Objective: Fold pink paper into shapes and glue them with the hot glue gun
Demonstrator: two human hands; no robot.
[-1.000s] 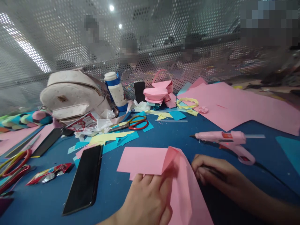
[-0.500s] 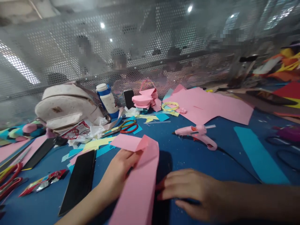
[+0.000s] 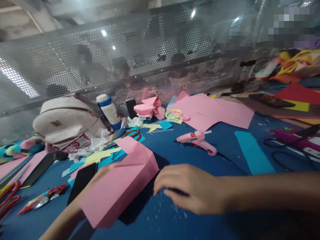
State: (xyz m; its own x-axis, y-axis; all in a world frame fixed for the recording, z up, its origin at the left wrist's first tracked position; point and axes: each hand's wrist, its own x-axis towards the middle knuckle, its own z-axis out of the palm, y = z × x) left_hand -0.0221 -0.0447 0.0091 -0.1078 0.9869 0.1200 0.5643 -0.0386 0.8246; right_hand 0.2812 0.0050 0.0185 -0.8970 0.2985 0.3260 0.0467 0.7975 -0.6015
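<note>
l hand [image 3: 103, 172] behind folded pink paper [image 3: 122, 183], grip mostly hidden, can't tell; r hand [image 3: 191, 188] just beside, thumb & fingers apart; pink glue gun [image 3: 196, 138] on tabletop [image 3: 225, 138].

a pale backpack [image 3: 65, 115] is propped at the left of a blue table [image 3: 222, 136], flanked by a white bottle [image 3: 110, 113] with blue trim. crumpled white tissue [image 3: 99, 142] and a red printed packet [image 3: 77, 142] are bunched before the backpack. at the lower left, a red snack wrapper [image 3: 42, 199] is laid between red-handled scissors [image 3: 16, 187] and a black phone [image 3: 81, 178], which is partly hidden. the table's far side is backed by a perforated metal screen [image 3: 150, 43], through which people [image 3: 87, 68] are dimly seen. at the right, a purple-and-white device [image 3: 291, 137] is set near the edge of view, and orange and yellow scraps [image 3: 295, 65] are heaped beyond a red sheet [image 3: 297, 95].
</note>
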